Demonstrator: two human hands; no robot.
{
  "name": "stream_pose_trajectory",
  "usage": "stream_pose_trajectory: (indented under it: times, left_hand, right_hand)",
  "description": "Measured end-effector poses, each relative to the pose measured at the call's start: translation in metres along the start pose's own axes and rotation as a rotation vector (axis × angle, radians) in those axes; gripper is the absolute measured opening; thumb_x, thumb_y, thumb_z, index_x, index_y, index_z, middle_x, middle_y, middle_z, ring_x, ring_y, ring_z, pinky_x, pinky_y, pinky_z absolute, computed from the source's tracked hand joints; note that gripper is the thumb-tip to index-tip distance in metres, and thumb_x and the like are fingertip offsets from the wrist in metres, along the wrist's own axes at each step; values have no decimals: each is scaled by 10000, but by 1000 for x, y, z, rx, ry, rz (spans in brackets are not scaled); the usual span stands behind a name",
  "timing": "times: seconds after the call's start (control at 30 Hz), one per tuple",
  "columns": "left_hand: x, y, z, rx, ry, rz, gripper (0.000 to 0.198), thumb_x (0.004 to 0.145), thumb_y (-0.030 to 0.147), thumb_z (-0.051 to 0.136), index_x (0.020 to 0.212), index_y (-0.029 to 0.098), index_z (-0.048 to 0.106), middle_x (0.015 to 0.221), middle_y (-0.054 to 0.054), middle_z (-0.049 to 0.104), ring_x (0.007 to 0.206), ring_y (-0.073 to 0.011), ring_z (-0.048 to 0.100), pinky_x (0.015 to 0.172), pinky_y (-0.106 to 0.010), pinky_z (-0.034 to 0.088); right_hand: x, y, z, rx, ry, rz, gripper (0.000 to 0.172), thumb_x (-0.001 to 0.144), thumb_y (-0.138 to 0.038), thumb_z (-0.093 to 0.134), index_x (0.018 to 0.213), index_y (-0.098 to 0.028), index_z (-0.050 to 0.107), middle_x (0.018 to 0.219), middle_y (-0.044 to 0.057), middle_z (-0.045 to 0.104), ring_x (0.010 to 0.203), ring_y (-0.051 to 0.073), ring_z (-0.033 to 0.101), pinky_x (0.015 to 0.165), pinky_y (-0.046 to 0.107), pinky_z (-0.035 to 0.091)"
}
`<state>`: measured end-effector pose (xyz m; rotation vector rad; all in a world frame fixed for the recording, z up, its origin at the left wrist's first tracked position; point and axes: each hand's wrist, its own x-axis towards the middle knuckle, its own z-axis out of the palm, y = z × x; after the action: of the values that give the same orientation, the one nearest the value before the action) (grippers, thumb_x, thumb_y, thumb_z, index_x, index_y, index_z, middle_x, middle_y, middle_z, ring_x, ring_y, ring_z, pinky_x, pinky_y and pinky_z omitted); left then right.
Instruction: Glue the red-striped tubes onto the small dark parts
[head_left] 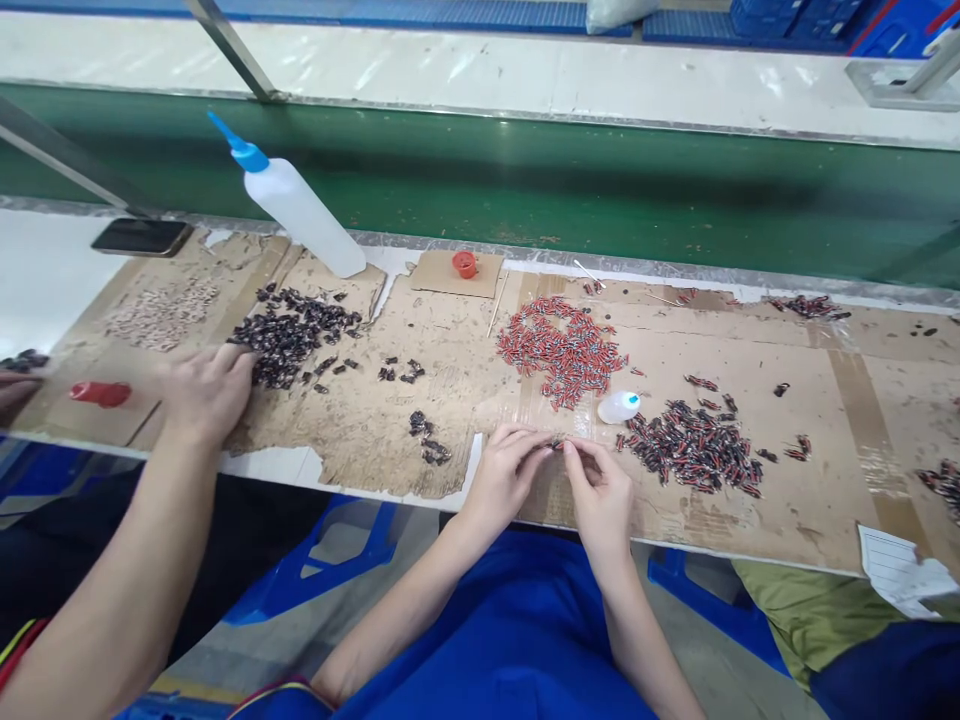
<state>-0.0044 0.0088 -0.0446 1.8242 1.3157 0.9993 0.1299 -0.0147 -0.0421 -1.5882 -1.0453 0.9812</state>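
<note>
My left hand and my right hand meet at the front edge of the cardboard-covered bench. Pinched between their fingertips is a small dark part, mostly covered by the fingers. Just behind my right hand lies a small white bottle with a blue tip. To its right spreads a heap of black-and-red pieces. Farther back is a pile of small red pieces with silvery ends. A few dark parts lie left of my left hand.
At left, a co-worker's hand rests by a pile of black parts. Behind stands a tilted white squeeze bottle. A red cap, a red container and a phone lie around. A green belt runs behind.
</note>
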Motion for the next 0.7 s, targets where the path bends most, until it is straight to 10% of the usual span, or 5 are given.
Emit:
stream_pose_trajectory:
  times: [0.7]
  left_hand:
    - [6, 18, -7, -252, -24, -158, 128, 848, 206, 615, 879, 204, 739, 886, -66, 744, 891, -206, 658, 847, -355, 533]
  right_hand:
    - [-7, -3, 7, 147, 47, -37, 204, 807, -377, 638, 818, -181, 692, 808, 62, 753, 765, 201, 721, 728, 335, 602]
